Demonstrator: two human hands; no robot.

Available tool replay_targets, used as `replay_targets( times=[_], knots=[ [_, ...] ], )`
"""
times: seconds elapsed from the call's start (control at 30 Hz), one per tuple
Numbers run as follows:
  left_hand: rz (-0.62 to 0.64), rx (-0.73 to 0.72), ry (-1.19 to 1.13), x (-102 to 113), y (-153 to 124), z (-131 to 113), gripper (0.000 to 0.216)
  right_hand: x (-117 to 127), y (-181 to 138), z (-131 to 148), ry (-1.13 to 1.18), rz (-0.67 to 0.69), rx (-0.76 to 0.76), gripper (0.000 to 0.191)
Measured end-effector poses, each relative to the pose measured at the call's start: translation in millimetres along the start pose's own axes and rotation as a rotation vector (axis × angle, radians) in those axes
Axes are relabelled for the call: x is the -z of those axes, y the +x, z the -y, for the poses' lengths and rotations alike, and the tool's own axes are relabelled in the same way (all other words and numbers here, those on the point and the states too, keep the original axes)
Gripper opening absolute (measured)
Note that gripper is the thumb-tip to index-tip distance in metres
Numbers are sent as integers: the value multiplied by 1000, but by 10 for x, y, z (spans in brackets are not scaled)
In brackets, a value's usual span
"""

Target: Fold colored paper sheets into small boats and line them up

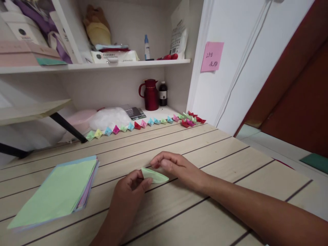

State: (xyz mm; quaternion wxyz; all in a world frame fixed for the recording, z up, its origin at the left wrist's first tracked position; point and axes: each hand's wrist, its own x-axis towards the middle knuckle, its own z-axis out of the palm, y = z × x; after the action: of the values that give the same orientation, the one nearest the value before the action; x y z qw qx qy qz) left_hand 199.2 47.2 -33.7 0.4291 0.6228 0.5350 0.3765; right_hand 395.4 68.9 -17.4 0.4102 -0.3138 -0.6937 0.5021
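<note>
Nearest to my camera, the person's right forearm (256,206) slants in from the lower right across the largest thing I see, a planked table (230,153). Behind it stands a white shelf unit (112,80). On the table's left lies a stack of coloured paper (58,188), a pale green sheet on top.

From the bottom edge comes the left hand (130,191), fingers bent, pinching a folded green paper (155,176) at its left end between thumb and fingers. Across from it, the right hand (180,171) reaches leftward, fingers curled and thumb alongside the index finger; I cannot tell whether it touches the paper or grips anything. The folded paper sits between the two hands, its narrow tip toward the right.

On the upper shelf I see a white bag (179,27) and a white pack (120,56), their print too small to read. On the wall, a pink note (212,56) reads "250", with handwriting beneath that I cannot make out. A dark bottle (163,94) bears a white label, illegible to me. Smallest are the paper boats (130,126) lined up along the table's far edge.
</note>
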Motion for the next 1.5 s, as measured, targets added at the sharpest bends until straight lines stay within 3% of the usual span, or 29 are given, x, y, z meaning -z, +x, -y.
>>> replay_targets(
  times=[0.2,0.4,0.57,0.7,0.93,1.23,1.5],
  knots=[
    [-22,88,-164,-7,-2,-20,26,-79,1,-3,-40,-65,-102,14],
    [-107,124,-440,-121,-50,-95,32,-144,36,-63,241,-73,-207,34],
    [-53,145,-658,-83,-34,-44,29,-179,29,-82,314,-14,-145,32],
    [88,131,-747,-63,-38,-68,23,-156,23,-86,416,-13,-75,31],
    [199,124,-658,-68,-56,-70,24,-121,5,-58,458,-12,-67,26],
    [175,175,-603,-47,-66,-54,27,-117,26,-111,468,1,-102,23],
    [169,142,-595,-73,-57,-54,26,-136,32,-101,468,-4,-159,34]
  ],
)
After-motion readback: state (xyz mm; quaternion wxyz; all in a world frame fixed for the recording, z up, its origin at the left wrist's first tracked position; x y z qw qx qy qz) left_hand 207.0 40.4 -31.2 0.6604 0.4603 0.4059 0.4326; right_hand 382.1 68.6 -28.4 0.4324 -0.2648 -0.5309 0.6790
